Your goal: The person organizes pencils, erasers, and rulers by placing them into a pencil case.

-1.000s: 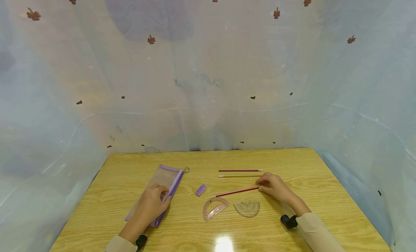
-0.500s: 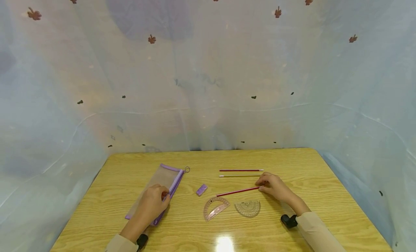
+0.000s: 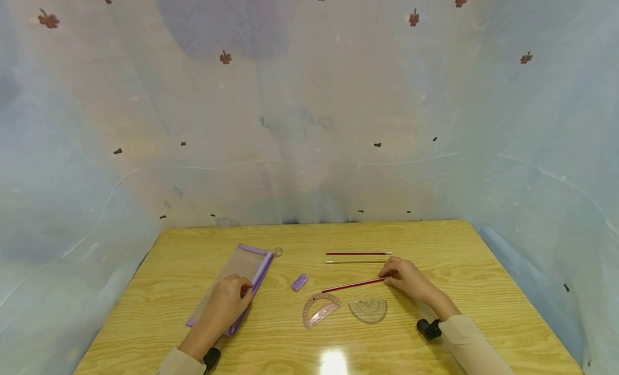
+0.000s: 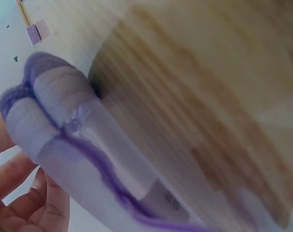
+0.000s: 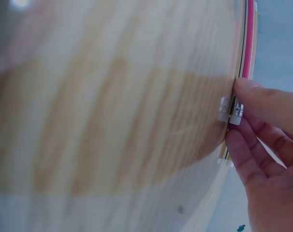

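Note:
A mesh pencil case (image 3: 240, 263) with purple trim lies at the left, tilted on the table. My left hand (image 3: 223, 302) holds its zip edge with bent fingers. Close up in the left wrist view, the case (image 4: 74, 159) hides part of those fingers (image 4: 16, 174). My right hand (image 3: 408, 281) pinches the eraser end of a red pencil (image 3: 353, 285), whose other end points left along the table. Thumb and fingers meet around that end in the right wrist view, the metal band and white eraser (image 5: 237, 115) showing between them. Just beyond this hand lies a yellow pencil (image 3: 355, 261).
Another red pencil (image 3: 358, 253) lies farther back. A purple eraser (image 3: 300, 282) sits between the case and the pencils. Nearer are a pink protractor (image 3: 325, 314) and a clear protractor (image 3: 369, 311). A cloth backdrop (image 3: 309, 149) rises behind the wooden table (image 3: 271, 353).

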A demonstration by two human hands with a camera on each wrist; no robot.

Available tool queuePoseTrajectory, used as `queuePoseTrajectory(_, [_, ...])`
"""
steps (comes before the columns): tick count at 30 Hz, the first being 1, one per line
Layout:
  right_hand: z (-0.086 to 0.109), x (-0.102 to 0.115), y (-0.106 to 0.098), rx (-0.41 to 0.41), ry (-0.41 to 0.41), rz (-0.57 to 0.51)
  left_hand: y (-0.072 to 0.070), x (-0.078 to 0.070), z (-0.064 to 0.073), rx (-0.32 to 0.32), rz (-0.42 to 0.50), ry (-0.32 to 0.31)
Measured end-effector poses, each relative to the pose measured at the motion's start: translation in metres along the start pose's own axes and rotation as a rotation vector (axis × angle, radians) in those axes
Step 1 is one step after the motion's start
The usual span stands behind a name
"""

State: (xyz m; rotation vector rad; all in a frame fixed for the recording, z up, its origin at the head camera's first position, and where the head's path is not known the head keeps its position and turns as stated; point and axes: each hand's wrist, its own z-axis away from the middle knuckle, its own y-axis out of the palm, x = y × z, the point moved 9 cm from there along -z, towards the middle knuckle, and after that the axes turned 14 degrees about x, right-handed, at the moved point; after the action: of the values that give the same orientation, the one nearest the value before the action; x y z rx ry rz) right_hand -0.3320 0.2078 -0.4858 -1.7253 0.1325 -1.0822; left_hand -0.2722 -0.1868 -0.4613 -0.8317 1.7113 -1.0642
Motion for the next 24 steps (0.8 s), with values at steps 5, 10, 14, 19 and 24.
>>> queuePoseTrajectory(5, [-0.0011, 0.0006, 0.0013, 0.006, -0.001, 0.003, -0.0002, 0.0005, 0.0002, 0.001, 0.006, -0.006])
queuePoseTrajectory(10, [-0.0028, 0.0008, 0.001, 0.007, 0.004, 0.023, 0.0, 0.0007, -0.0005, -0.002, 0.005, -0.004])
queuePoseTrajectory(14, [-0.0034, 0.0003, 0.0009, 0.012, 0.012, 0.034, 0.0001, 0.0001, -0.0012, -0.001, 0.006, -0.003])
queuePoseTrajectory(19, [-0.004, 0.0013, -0.0007, 0.009, 0.007, 0.042, -0.0003, -0.0005, -0.0014, -0.007, 0.015, 0.002])
queuePoseTrajectory(24, [-0.0037, 0.0043, -0.0007, -0.001, -0.012, 0.03, 0.0003, 0.0009, -0.0019, 0.004, 0.026, -0.007])
